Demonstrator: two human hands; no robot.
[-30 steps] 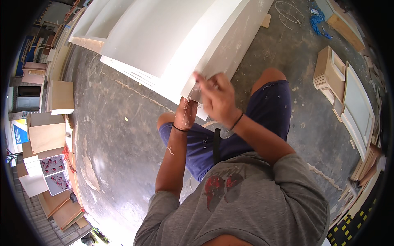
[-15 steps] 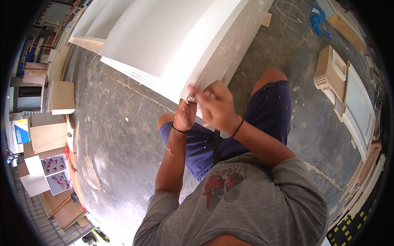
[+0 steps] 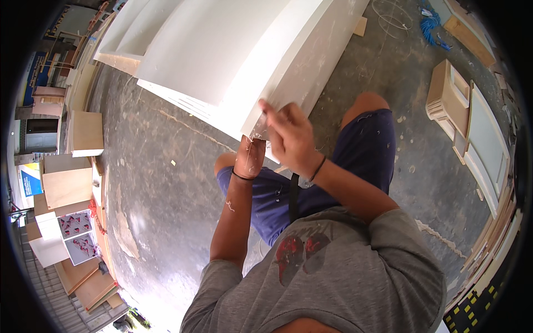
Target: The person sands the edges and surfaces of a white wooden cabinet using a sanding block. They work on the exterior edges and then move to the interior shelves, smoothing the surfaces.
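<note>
A large white cabinet-like piece (image 3: 200, 61) with thin dividing panels lies ahead of me, its long edge strip (image 3: 277, 66) running toward my knees. My left hand (image 3: 251, 158) is at the near corner, palm partly visible; its fingers go under the board and are hidden. Over the same corner is my right hand (image 3: 293, 136), its index finger stretched along the edge and the other fingers curled. Whatever it pinches is too small or blurred to make out. Thin pale shavings (image 3: 252, 139) cling to the corner and to my left wrist and forearm.
Concrete floor (image 3: 166, 183) surrounds me, cracked in places. Wooden boxes and boards (image 3: 69, 180) stand along the left. At right are a wooden frame piece (image 3: 447, 94) and long white panels (image 3: 480, 150). A coiled blue hose (image 3: 430, 28) lies at the far right.
My right hand has shifted slightly away from me along the edge, its index fingertip now farther up the board. The left hand keeps its place under the corner.
</note>
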